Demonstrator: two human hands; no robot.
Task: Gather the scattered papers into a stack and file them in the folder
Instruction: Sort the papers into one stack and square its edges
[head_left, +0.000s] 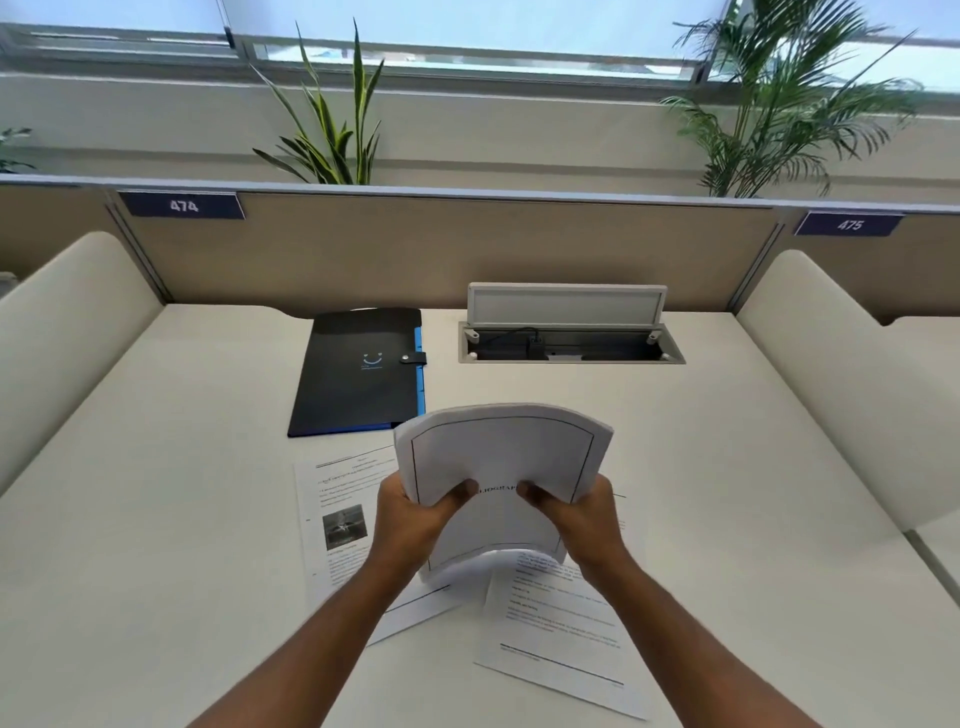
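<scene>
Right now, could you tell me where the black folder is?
The black folder lies closed on the desk, left of the open cable box and just beyond the held stack of papers.

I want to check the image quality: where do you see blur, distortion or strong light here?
Head view: wide-angle bending curves the partition and desk edges; the windows are washed out bright; the palm is smeared; text on the held stack and loose sheets is too soft to read.

A bowed stack of papers (501, 467) stands above loose printed sheets (558, 618), near the closed black folder (358, 371).
</scene>
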